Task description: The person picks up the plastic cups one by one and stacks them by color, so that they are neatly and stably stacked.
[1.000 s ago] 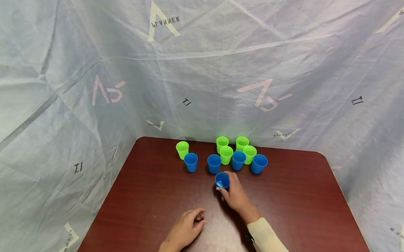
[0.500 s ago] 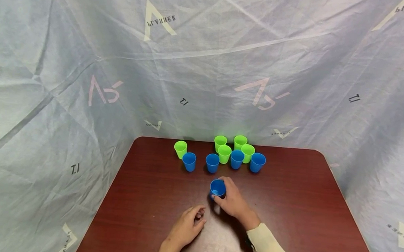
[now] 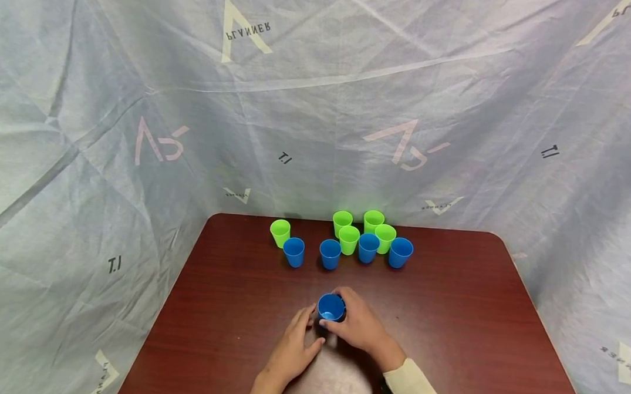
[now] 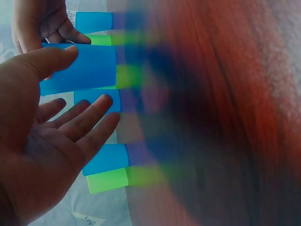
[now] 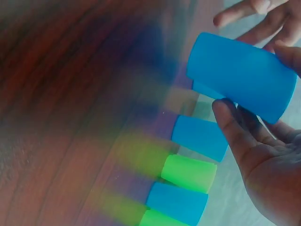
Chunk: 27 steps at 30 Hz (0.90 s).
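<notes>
My right hand (image 3: 360, 325) grips a blue plastic cup (image 3: 332, 307) by its side, mouth upward, over the middle of the table. The thumb is on the near side and the fingers curl round the far side. Just left of that cup is my left hand (image 3: 290, 349), its fingers loosely spread and holding nothing. In the left wrist view the left thumb (image 4: 61, 61) overlaps the cup's wall. From the right wrist, the held blue cup (image 5: 242, 77) shows side-on, with the left hand's fingers (image 5: 240, 13) beyond it.
Upright on the dark red wood table (image 3: 226, 310), a row of blue cups (image 3: 330, 254) stands in front of several green cups (image 3: 349, 241). One green cup (image 3: 280, 233) is apart at the left, behind a blue one (image 3: 294, 253). Grey cloth (image 3: 319, 103) hangs around the table.
The right hand has brought the blue cup nearer and to the left, away from the row. My left hand has moved slightly forward, and its fingers have spread beside the cup.
</notes>
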Tool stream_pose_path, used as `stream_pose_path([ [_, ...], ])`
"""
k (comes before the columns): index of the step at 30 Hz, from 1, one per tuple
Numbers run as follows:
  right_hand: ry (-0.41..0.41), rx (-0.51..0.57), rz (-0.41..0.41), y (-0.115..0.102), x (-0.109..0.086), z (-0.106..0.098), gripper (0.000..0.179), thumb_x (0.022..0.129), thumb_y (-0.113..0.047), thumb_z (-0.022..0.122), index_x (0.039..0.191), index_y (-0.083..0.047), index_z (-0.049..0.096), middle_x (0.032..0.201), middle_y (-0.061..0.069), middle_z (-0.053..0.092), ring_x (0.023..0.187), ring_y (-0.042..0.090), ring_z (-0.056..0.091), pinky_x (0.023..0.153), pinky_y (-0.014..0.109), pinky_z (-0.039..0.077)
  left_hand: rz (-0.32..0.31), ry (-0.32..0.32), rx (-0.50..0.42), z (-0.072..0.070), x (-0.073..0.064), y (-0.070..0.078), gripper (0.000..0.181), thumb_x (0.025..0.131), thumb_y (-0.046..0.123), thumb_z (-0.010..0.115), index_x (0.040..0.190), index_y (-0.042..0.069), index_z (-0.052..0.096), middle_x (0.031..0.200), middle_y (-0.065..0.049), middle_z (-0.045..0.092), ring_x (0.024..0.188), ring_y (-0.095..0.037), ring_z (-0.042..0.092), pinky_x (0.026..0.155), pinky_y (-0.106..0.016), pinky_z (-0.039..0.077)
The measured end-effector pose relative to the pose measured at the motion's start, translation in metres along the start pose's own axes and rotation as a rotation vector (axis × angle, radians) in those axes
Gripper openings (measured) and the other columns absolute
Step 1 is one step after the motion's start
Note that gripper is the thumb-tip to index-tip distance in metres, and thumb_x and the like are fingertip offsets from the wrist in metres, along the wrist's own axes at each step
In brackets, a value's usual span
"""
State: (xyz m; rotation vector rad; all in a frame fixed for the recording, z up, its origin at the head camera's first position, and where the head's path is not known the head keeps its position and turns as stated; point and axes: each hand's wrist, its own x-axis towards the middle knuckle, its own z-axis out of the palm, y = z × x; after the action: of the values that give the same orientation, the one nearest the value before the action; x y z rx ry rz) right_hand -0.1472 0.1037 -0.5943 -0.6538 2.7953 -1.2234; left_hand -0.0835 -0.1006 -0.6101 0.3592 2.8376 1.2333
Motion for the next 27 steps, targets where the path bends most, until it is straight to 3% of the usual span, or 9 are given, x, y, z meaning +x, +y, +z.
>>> stream_pose_path([
  [8,-0.060,0.028,-0.056,-0.006,-0.006,0.002,0.067,0.082,-0.051,0.089,0.128,-0.012,0.060,0.119,0.002,0.068,0.106,0.017,0.068,0.095,0.037,0.060,0.001,0.004,0.005,0.001,-0.001,-0.003,0.075,0.096,0.031,0.080,0.159,0.016,0.041,0.150,-0.007,0.058,0.129,-0.021,0.064,0.107,-0.052,0.054],
  [16,-0.117,0.059,-0.132,-0.011,-0.008,0.002,0.068,0.078,-0.050,0.092,0.125,-0.011,0.063,0.113,0.001,0.069,0.100,0.018,0.068,0.088,0.030,0.058,0.031,0.051,0.012,0.005,0.000,-0.003,0.080,0.089,0.021,0.085,0.157,0.011,0.044,0.150,-0.012,0.061,0.132,-0.028,0.065,0.106,-0.053,0.055],
  [23,-0.159,0.028,-0.180,-0.012,-0.013,0.009,0.068,0.079,-0.047,0.093,0.129,-0.011,0.064,0.119,0.004,0.069,0.106,0.020,0.067,0.093,0.033,0.058,-0.016,-0.040,-0.062,0.007,-0.006,-0.009,0.083,0.092,0.026,0.084,0.160,0.010,0.038,0.153,-0.017,0.058,0.135,-0.033,0.063,0.106,-0.056,0.054],
  [27,-0.157,0.012,-0.193,-0.014,-0.009,0.011,0.070,0.078,-0.048,0.092,0.131,-0.011,0.063,0.122,0.004,0.069,0.110,0.019,0.067,0.096,0.034,0.058,0.027,0.010,-0.053,0.007,-0.007,-0.012,0.083,0.090,0.026,0.086,0.158,0.008,0.041,0.149,-0.019,0.060,0.132,-0.034,0.065,0.104,-0.057,0.055],
])
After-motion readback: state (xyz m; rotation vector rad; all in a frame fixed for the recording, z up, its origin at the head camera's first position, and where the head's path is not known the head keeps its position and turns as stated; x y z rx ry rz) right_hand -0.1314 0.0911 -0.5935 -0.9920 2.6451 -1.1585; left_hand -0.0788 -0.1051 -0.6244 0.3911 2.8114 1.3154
